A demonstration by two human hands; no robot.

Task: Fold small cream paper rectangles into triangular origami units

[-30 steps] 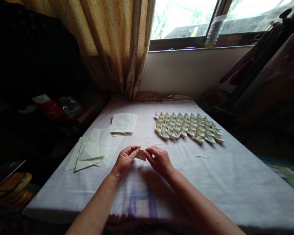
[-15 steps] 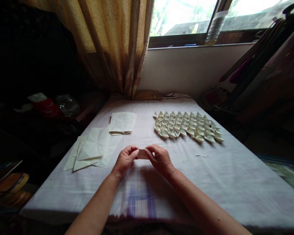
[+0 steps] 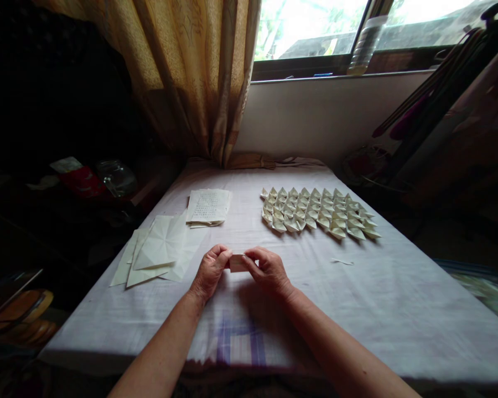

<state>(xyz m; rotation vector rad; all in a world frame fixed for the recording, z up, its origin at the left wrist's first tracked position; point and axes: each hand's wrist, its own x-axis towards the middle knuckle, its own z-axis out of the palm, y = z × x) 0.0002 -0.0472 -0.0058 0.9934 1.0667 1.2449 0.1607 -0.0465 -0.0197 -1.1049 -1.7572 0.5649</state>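
A small folded piece of paper (image 3: 237,263) is held up between both hands above the cloth. My left hand (image 3: 209,273) pinches its left end with thumb and fingers. On the other end, my right hand (image 3: 269,271) has its thumb pressed across the near face. Beyond my right hand stand rows of small folded paper boats (image 3: 319,213). To the left lie several creased paper sheets (image 3: 157,246), overlapping. A stack of written paper sheets (image 3: 207,207) sits farther back, just left of centre.
A pale cloth covers the table (image 3: 357,309). A thin white strip (image 3: 342,261) lies right of my hands. A curtain (image 3: 191,72) hangs at the back left, and a plastic bottle (image 3: 367,47) stands on the windowsill. A glass jar (image 3: 117,178) is at the left.
My left hand has shifted slightly left, and more of the folded paper shows between the hands. The right thumb sits a little farther left. Sheets and boats are unchanged.
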